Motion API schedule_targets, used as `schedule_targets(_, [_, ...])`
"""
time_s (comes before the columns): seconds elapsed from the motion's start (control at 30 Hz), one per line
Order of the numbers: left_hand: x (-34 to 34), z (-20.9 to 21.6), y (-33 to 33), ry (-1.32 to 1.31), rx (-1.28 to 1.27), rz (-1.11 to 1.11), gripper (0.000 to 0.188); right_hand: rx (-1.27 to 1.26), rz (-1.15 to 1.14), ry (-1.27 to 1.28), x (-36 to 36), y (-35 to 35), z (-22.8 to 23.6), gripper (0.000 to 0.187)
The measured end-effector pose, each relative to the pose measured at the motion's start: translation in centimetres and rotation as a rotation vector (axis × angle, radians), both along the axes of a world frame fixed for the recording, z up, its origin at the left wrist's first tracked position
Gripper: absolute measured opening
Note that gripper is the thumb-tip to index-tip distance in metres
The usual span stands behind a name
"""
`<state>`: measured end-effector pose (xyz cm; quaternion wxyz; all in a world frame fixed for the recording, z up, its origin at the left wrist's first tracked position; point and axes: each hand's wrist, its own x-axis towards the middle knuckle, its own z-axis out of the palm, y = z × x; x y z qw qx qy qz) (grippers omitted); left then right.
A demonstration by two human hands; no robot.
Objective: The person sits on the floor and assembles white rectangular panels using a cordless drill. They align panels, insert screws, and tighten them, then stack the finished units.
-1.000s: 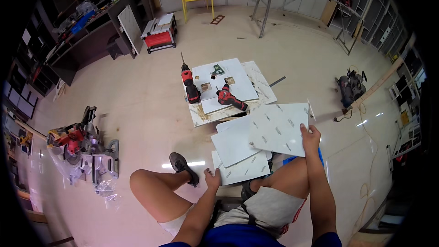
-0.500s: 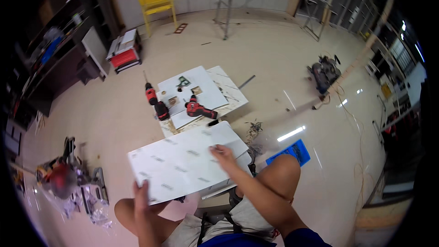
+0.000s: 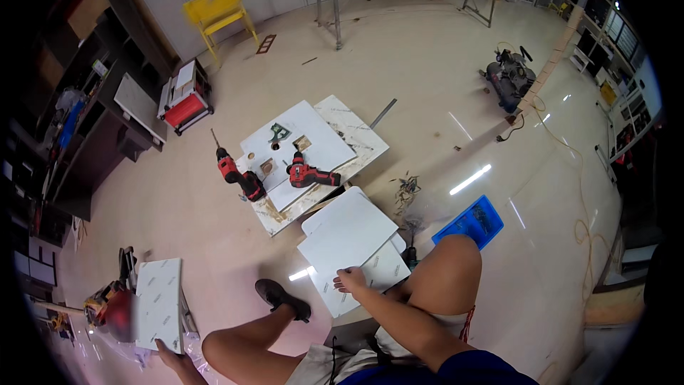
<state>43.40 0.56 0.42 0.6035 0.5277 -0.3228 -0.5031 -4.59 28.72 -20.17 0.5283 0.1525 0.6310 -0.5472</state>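
Observation:
At the lower left, my left hand (image 3: 169,355) grips the bottom edge of a white board (image 3: 158,296) with small printed marks. The board stands nearly upright beside the red-and-grey saw (image 3: 117,314) and hides part of it. My right hand (image 3: 349,280) rests on another white panel (image 3: 349,239) between my knees, its fingers loosely spread on the surface. More white panels (image 3: 388,264) lie under that one. Beyond them two red-and-black cordless drills, one on the left (image 3: 239,175) and one on the right (image 3: 311,172), lie on stacked boards.
A marbled board (image 3: 363,146) lies beneath a white board with a green jig (image 3: 279,133). A blue tray (image 3: 470,222) sits by my right knee, near scattered screws (image 3: 406,192). A red toolbox (image 3: 187,103), yellow chair (image 3: 217,8) and compressor (image 3: 509,77) stand farther off.
My left hand has carried the white board from over my lap out to the left, uncovering the panel beneath. My right hand has come off that board onto the panel.

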Motion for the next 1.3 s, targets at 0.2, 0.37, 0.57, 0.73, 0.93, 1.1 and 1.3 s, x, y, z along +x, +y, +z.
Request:
schedule_targets(0.2, [5.3,-10.4,-0.5,0.034,0.024,0.288,0.044,0.196,0.021,-0.041,-0.1,1.2,0.6,0.030])
schedule_targets(0.37, [2.8,-23.0,3.3,0.273,0.393,0.321,0.035,0.198,-0.184,0.088,-1.8,2.8,-0.9,0.039])
schedule_targets(0.57, [3.2,-36.8,8.9,0.210,0.640,0.368,0.036,0.230,-0.232,0.037,-3.0,2.3,-0.2,0.045])
schedule_targets(0.73, [-1.4,-37.2,11.7,0.219,0.561,0.383,0.034,0.280,-0.341,0.082,-2.8,2.6,-1.3,0.032])
schedule_targets(0.93, [-0.5,-42.8,11.9,0.112,0.869,0.443,0.045,0.291,-0.245,0.189,-2.2,2.6,-0.9,0.037])
schedule_targets(1.1, [0.7,-48.0,11.9,0.005,0.996,0.506,0.040,0.162,-0.279,0.098,-1.8,2.3,0.1,0.037])
schedule_targets(1.3, [-1.3,-46.1,10.6,-0.157,1.250,0.375,0.039,-0.086,-0.370,-0.028,-4.0,6.7,-3.3,0.046])
